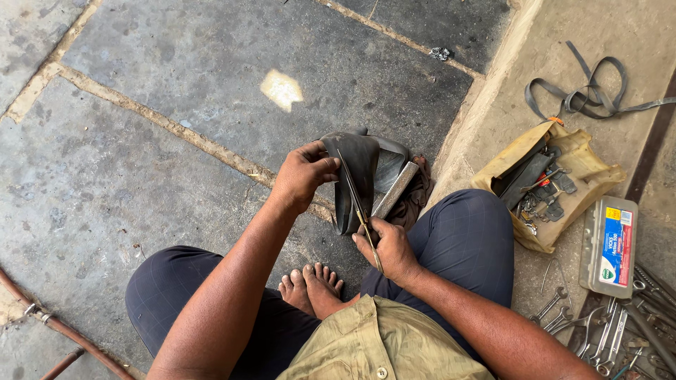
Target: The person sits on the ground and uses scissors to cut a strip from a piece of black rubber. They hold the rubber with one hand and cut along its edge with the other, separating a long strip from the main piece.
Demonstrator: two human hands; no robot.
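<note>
- Head camera looks down on a person seated on a stone-slab floor (pixel 141 162), knees spread, bare feet (pixel 313 288) together between them.
- Left hand (pixel 304 176) is closed on the top edge of a black rubber inner tube piece (pixel 358 176), fingers and thumb pinching it so it stands folded upright above the floor.
- Right hand (pixel 391 248) is clamped around the handles of a pair of scissors (pixel 360 214); the blades run up along the rubber's edge, touching it.
- A flat metal bar (pixel 396 188) lies just behind the rubber, on a dark cloth (pixel 417 197).
- To the right, on a raised concrete ledge (pixel 507 84), sit an open tan tool pouch (pixel 546 183), a tangle of black rubber strips (pixel 588 95), a small metal tin (pixel 609 246) and loose spanners (pixel 605 334).
- A reddish hose (pixel 63 331) crosses the lower-left corner.
</note>
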